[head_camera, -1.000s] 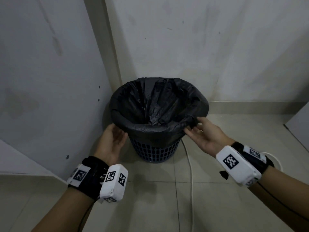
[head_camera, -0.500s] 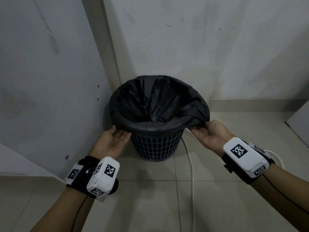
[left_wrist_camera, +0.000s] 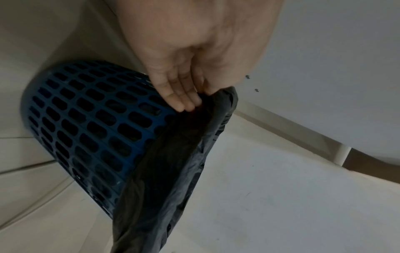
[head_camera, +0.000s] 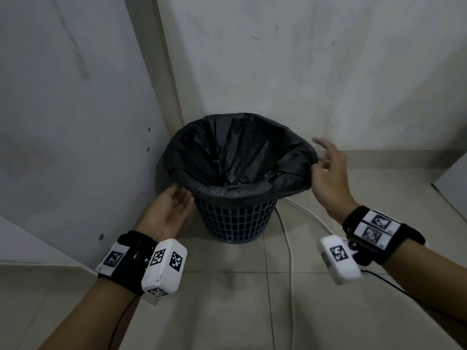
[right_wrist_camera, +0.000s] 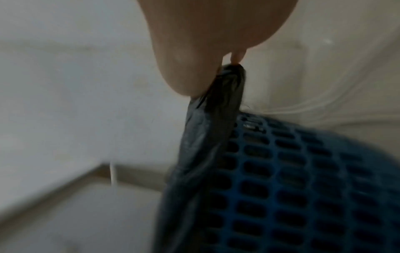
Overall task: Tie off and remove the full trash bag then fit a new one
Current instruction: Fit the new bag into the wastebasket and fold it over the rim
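Observation:
A black trash bag [head_camera: 235, 160] lines a blue lattice bin [head_camera: 235, 221] that stands in the corner, its hem folded over the rim. My left hand [head_camera: 182, 193] is palm up at the bin's near left side. In the left wrist view its thumb and fingers [left_wrist_camera: 188, 102] pinch the bag's hem [left_wrist_camera: 173, 162] beside the lattice wall [left_wrist_camera: 97, 119]. My right hand [head_camera: 319, 165] is at the right rim with its other fingers spread. The right wrist view shows its thumb and a finger pinching a gathered edge of the bag [right_wrist_camera: 212, 119], lifted off the bin [right_wrist_camera: 303, 188].
The bin sits tight between a white panel [head_camera: 63, 122] on the left and the back wall [head_camera: 303, 72]. A white cable [head_camera: 290, 248] runs over the tiled floor past the bin's right side. A flat board [head_camera: 452, 188] leans at the far right.
My right hand has risen from under the right hem to the rim and pulled the bag's edge up and outward. My left hand has stayed at the left hem.

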